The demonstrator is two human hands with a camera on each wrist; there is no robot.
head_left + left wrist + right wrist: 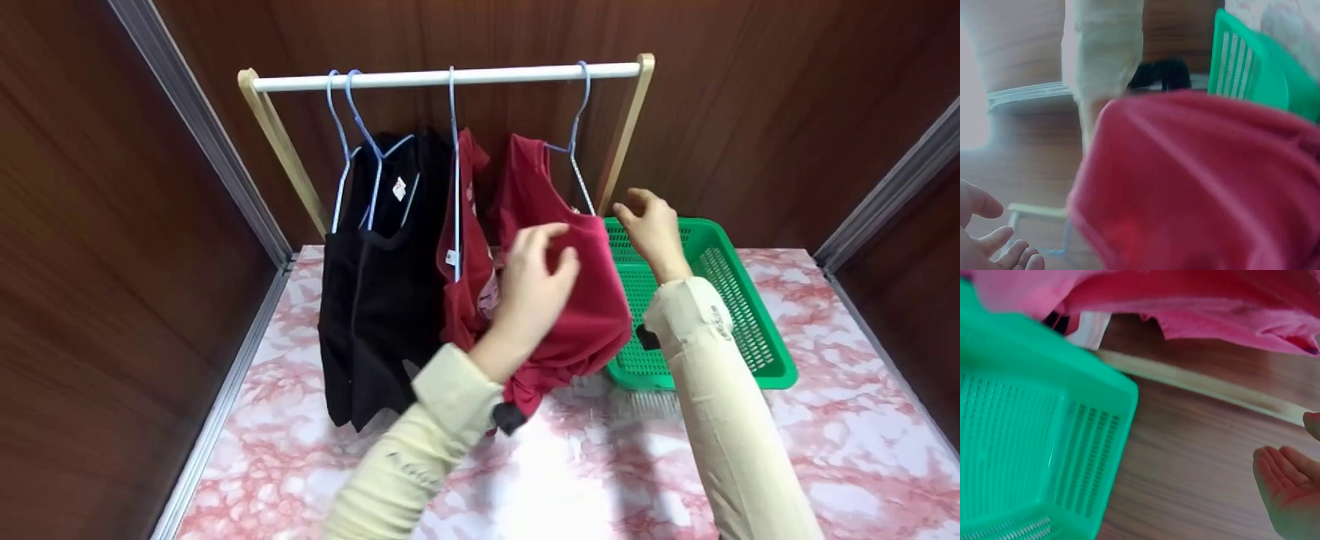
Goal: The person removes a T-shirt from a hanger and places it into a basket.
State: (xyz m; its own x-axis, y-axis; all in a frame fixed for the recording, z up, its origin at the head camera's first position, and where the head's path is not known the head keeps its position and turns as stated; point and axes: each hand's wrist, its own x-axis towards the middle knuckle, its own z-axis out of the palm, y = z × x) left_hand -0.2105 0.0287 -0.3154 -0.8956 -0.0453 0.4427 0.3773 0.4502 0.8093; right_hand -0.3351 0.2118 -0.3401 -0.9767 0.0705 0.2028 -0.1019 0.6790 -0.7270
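Head view: the red shirt point(596, 292) hangs right of centre on a blue hanger point(576, 139), hooked near the right end of the white bar point(517, 76). Its long axis runs roughly down the frame, from the shoulders to a bunched lower end at lower centre.

Left hand point(534, 277): near the middle of the frame, in front of the shirt's face. Fingers loosely bent, thumb apart, nothing held. The left wrist view shows a gap between fingertips and cloth; the shirt lies to the right of them there.

Right hand point(652, 225): just right of the shirt's near shoulder, over the far part of the green basket point(780, 364). Thumb and fingers apart, nothing gripped. In the right wrist view the fingers lie nearly straight at lower right, with the pink-looking cloth above, clear of them.

Key relation: the shirt lies between the two hands, left of the right fingertips. In the head view the left hand overlaps its face; the right is nearer the exposed hanger arm. Depth from left hand to cloth uncertain.

Neighbours: a second red garment point(466, 217) hangs left of the shirt, black garments point(397, 292) further left.
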